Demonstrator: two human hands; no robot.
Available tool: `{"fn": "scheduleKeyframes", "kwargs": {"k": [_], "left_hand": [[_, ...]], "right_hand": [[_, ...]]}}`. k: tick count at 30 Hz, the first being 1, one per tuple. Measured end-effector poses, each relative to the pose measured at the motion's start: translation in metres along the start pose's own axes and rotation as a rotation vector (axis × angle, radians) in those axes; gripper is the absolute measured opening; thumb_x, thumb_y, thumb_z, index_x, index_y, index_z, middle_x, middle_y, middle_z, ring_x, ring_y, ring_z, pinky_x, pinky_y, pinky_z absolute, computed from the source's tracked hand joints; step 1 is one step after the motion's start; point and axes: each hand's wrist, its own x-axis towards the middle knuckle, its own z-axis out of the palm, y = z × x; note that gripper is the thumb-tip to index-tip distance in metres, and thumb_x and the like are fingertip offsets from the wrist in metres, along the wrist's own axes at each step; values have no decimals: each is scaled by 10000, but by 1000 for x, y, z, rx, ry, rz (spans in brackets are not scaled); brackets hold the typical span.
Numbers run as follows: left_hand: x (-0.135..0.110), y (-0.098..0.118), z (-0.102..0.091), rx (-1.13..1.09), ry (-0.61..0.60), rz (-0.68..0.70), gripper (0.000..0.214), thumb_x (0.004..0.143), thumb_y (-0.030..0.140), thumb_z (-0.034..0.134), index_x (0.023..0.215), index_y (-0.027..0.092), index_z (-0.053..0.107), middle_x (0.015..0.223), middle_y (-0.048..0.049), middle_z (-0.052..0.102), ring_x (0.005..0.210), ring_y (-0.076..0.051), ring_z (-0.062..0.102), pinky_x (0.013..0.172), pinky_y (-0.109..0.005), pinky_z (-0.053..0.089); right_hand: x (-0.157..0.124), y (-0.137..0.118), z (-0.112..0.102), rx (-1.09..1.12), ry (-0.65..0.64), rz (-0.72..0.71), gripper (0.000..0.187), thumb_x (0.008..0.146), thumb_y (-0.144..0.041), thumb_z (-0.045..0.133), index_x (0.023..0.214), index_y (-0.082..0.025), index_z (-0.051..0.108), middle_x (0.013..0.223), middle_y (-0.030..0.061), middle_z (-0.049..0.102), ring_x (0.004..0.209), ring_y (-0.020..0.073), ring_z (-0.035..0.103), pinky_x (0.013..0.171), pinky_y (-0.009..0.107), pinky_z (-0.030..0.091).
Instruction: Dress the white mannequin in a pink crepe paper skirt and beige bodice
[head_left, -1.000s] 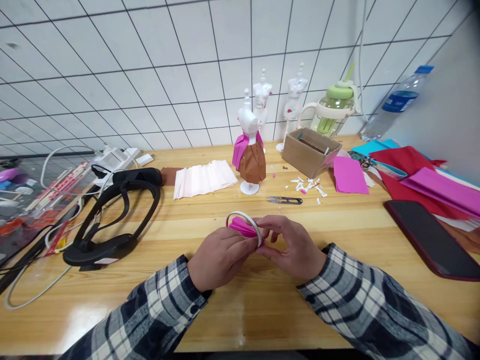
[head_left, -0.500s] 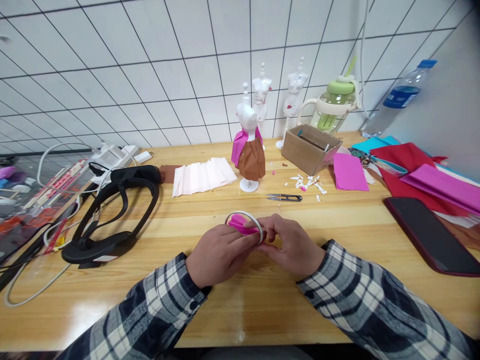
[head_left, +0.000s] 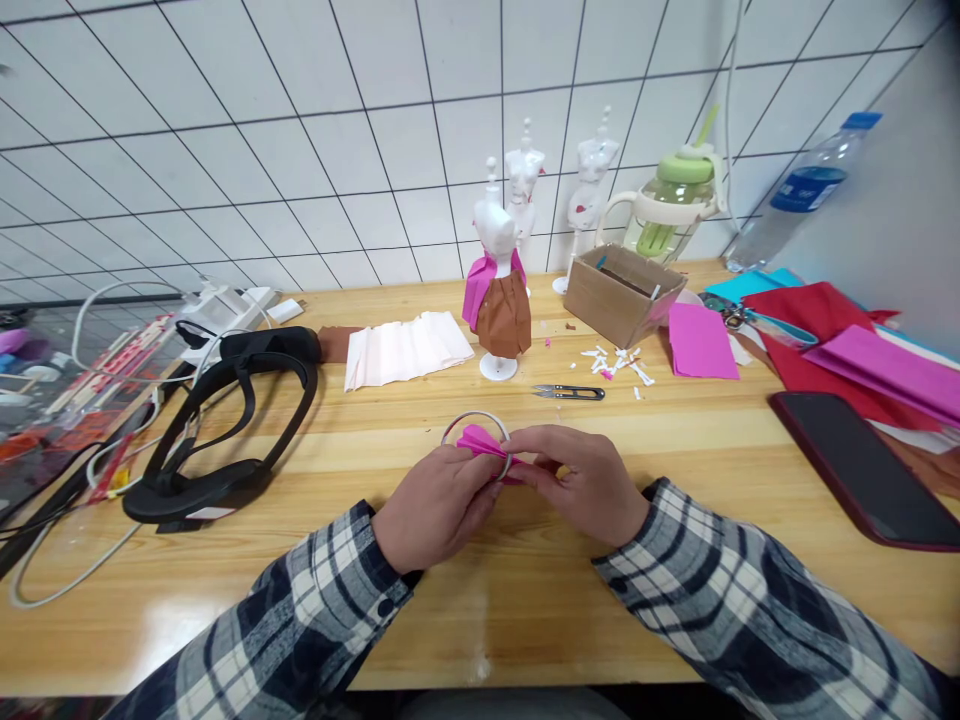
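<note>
Ring [head_left: 475, 413] shifted left, bottle label [head_left: 808, 189] illegible

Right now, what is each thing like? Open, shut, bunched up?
Pink piece: bunched, held
White ring: tilted up, against the pink piece
Left hand: pinching the pink piece
Right hand: pinching the pink piece
Snips: lying flat, unheld
Front mannequin: upright, dressed
Cardboard box: open on top
Phone: screen dark
Green-lidded jug: lid on
Bottle: cap on
Pale sheet: spread out, creased
</note>
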Motion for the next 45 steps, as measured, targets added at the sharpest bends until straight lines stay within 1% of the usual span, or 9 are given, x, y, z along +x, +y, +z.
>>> {"fn": "scheduleKeyframes", "kwargs": {"k": [4, 11, 15, 25, 31, 35, 40, 42, 45], "left_hand": [[-1, 1, 2, 63, 34, -21, 166, 945, 187, 387, 977, 175, 550, 801, -50, 645, 707, -187, 569, 651, -297, 433], [-3, 1, 5, 95, 32, -115, 181, 950, 221, 379, 901, 187, 550, 692, -21, 610, 627, -174, 551, 590, -283, 398], [-4, -1, 3, 79, 88, -169, 195, 958, 248, 387, 868, 191, 550, 646, -5, 583, 596, -166, 529, 579, -282, 378], [-1, 0, -3, 102, 237, -83, 223, 905, 209, 422, 726, 193, 554, 585, -8, 493, 591, -168, 447, 565, -302, 331], [-3, 2, -7, 32, 295, -2, 183, 870, 160, 438, 820, 193, 611, 597, -14, 533, 622, -177, 450, 592, -312, 369], [-3, 0, -4, 5, 309, -5, 170, 866, 148, 453, 860, 192, 617, 630, -18, 551, 656, -180, 457, 621, -316, 386], [-2, -4, 1, -19, 325, -40, 173, 871, 180, 456, 758, 193, 587, 655, -22, 555, 697, -184, 500, 645, -318, 407], [-5, -10, -2, -73, 412, -161, 236, 897, 204, 426, 695, 194, 548, 661, -20, 540, 684, -176, 513, 635, -310, 415], [-11, -27, -12, -107, 714, -390, 315, 941, 232, 370, 661, 198, 508, 661, -10, 529, 668, -168, 534, 669, -313, 444]], "right_hand": [[2, 0, -1, -27, 32, -38, 179, 886, -154, 596, 1001, -250, 694, 936, 21, 731, 852, 149, 680, 773, 276, 564], [2, -3, -1, -83, 41, -9, 127, 864, -139, 608, 911, -224, 690, 852, 23, 688, 756, 138, 638, 665, 248, 535], [1, -6, -1, -105, 11, -49, 112, 887, -147, 577, 900, -219, 662, 849, 28, 672, 780, 150, 633, 700, 268, 528], [0, -13, -2, -102, 5, -123, 128, 916, -143, 530, 932, -220, 631, 889, 37, 664, 818, 150, 636, 725, 266, 526], [-1, -16, -3, -86, 37, -157, 132, 928, -168, 529, 930, -229, 647, 902, 35, 674, 813, 140, 643, 727, 254, 531], [-1, -17, -1, -79, 53, -163, 137, 932, -174, 526, 922, -229, 651, 893, 37, 679, 806, 139, 643, 709, 253, 526], [0, -16, -1, -126, 52, -198, 124, 913, -143, 544, 904, -213, 646, 879, 38, 680, 792, 142, 641, 686, 250, 515], [0, -15, -5, -116, 65, -206, 139, 908, -126, 528, 903, -214, 636, 885, 40, 672, 795, 144, 637, 691, 254, 515], [3, -9, -13, -117, 106, -157, 134, 902, -133, 521, 889, -219, 623, 867, 40, 661, 801, 156, 624, 712, 272, 514]]}}
